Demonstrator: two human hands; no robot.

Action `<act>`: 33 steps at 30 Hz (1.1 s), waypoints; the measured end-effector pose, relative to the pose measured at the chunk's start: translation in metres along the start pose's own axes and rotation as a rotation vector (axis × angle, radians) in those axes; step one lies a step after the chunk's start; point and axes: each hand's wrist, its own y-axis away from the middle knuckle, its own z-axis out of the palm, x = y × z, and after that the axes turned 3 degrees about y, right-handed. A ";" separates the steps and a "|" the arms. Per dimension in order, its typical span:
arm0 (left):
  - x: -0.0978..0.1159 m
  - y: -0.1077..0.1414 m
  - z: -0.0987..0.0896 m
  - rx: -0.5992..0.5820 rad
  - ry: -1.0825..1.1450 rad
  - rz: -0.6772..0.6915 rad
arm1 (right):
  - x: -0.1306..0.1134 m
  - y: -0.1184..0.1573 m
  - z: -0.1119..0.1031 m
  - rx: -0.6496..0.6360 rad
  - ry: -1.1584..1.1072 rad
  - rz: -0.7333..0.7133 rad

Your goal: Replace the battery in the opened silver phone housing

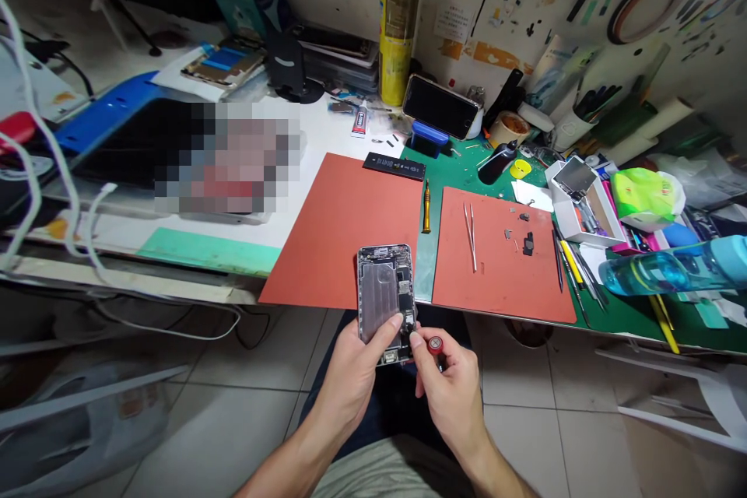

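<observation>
An opened phone housing (379, 292) with its inner parts showing is held upright just past the table's front edge. My left hand (355, 369) grips its lower left side, thumb across the lower interior. At the lower right side, my right hand (447, 381) has thumb and fingers pinched at the phone's edge; a screwdriver with a red cap (435, 345) rests in that same hand. Whether the fingertips also pinch a small part is too small to tell. On the red mat (338, 226) behind the phone lies a black battery (394, 165).
A gold screwdriver (426, 206) lies between the mats. Tweezers (470, 237) and small parts (528, 243) are on the right red mat (496, 288). Farther right are a white box (589, 233) and a water bottle (659, 271). A spray can (398, 31) stands behind; white cables (40, 124) hang left.
</observation>
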 end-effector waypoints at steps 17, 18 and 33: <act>-0.017 0.018 -0.034 0.326 -0.432 0.595 | -0.004 -0.002 0.001 0.027 0.029 0.001; -0.015 0.021 -0.035 0.338 -0.576 0.736 | -0.004 -0.002 0.001 0.023 0.026 0.001; 0.032 0.016 -0.009 -0.061 -1.326 1.076 | -0.003 0.000 0.000 0.006 0.015 0.006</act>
